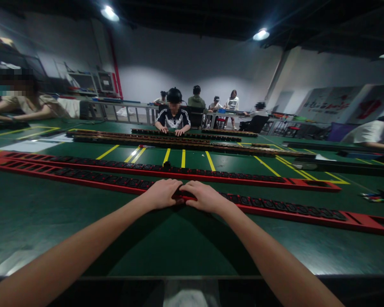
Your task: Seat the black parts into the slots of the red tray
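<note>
A long red rail, fitted with a row of black square pieces, lies across the green table in front of me. My left hand and my right hand meet near its middle. Both sets of fingers are bent over the rail, thumbs on the near side, so each hand is closed on it. What lies right under the fingertips is hidden. Just beyond runs a second red rail, also filled with black pieces; a small black part sticks up from it.
Dark long strips lie farther back, before a seated person across the table. Yellow tape lines mark the green table. White sheets are at left, cables at right. Other people sit on both sides.
</note>
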`<state>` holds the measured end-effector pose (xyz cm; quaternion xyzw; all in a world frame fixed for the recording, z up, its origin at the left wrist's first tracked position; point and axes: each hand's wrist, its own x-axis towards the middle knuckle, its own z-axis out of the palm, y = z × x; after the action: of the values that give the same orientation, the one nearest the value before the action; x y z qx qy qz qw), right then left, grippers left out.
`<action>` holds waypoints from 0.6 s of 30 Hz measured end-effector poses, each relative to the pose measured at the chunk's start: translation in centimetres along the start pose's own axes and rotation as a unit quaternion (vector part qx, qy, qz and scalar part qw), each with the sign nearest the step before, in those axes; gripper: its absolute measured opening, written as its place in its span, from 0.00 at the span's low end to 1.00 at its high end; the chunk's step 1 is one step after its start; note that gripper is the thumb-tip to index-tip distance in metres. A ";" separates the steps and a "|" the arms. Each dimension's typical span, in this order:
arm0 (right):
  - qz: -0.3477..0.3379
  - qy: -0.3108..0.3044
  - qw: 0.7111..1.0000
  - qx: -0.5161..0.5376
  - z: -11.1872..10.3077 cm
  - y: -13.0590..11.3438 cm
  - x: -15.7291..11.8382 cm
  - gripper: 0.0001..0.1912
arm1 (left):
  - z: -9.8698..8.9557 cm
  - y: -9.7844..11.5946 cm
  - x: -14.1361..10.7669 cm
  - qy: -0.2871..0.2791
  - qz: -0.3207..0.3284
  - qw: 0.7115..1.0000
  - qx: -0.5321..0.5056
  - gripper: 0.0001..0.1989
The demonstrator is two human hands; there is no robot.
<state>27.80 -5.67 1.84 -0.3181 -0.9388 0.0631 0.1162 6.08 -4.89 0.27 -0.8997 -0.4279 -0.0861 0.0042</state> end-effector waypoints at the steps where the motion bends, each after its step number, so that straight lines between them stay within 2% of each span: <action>1: -0.002 -0.004 1.000 -0.004 -0.1 -0.1 0.0 0.24 | 0.0 0.0 0.0 -0.001 -0.002 1.000 0.001 0.24; 8: 0.010 -0.022 0.999 -0.042 0.1 -0.4 0.4 0.23 | -0.1 0.2 0.0 -0.002 -0.005 1.000 0.014 0.23; 18: 0.023 -0.022 0.999 -0.037 0.0 -0.2 0.6 0.23 | 0.2 -0.2 0.2 -0.003 -0.006 1.000 0.012 0.23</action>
<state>27.21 -5.46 1.96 -0.3419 -0.9354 0.0381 0.0821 6.09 -4.64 0.08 -0.8974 -0.4340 -0.0782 0.0135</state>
